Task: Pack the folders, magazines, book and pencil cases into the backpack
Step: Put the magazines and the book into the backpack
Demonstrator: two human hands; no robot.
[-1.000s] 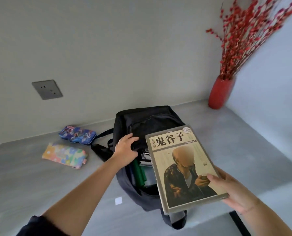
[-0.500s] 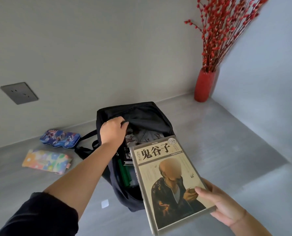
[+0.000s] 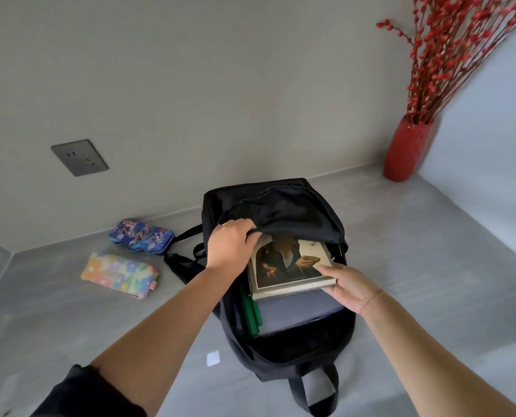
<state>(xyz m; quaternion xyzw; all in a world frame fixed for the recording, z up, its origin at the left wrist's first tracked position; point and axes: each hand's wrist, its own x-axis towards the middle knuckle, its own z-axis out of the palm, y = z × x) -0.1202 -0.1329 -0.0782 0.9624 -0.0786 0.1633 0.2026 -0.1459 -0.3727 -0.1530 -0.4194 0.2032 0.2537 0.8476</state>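
A black backpack lies open on the grey counter. My left hand grips and lifts the front flap at the mouth. My right hand holds the near right corner of a beige book with a painted figure on its cover. The book's far half is under the flap, inside the bag. A green folder and a grey one sit inside below the book. Left of the bag lie a blue printed pencil case and a pastel flowered pencil case.
A red vase with red berry branches stands in the back right corner. A grey wall socket is on the back wall. A small white square lies on the counter near the bag. The bag's strap hangs toward me.
My right hand has pushed the book from above the bag into its mouth, so the title end is now hidden under the flap. My left hand still holds the flap up.
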